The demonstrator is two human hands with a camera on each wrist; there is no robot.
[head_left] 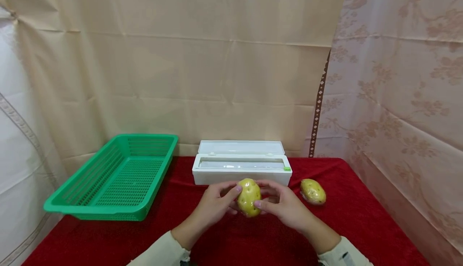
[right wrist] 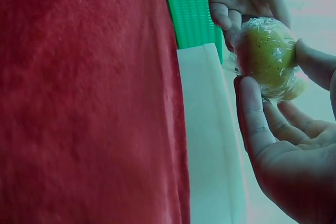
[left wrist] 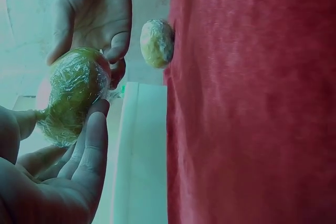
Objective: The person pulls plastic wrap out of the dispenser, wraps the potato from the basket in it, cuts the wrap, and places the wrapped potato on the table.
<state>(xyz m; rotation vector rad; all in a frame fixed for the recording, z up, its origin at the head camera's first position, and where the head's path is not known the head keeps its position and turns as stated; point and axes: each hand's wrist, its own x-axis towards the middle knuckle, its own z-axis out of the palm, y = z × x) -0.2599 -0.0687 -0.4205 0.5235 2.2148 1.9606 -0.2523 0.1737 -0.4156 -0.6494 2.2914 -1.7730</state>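
Between both hands, a potato [head_left: 248, 197] wrapped in clear plastic film is held up over the red cloth. My left hand [head_left: 216, 202] grips its left side, thumb on the near face and fingers behind. On the other side my right hand [head_left: 285, 205] pinches it with the thumb low on the front and fingers curled around the back. Crinkled film shows all over the potato [left wrist: 73, 95] in the left wrist view, and loose film gathers along its edge in the right wrist view. A second film-wrapped potato [head_left: 313, 191] lies on the cloth to the right.
Behind the hands stands a white cling film box [head_left: 241, 177], its lid [head_left: 241, 147] raised and a film roll inside. A green slotted basket [head_left: 144, 205] sits at the left. Red cloth [head_left: 361, 217] covers the table, with curtains [head_left: 231, 65] hanging at the back and sides.
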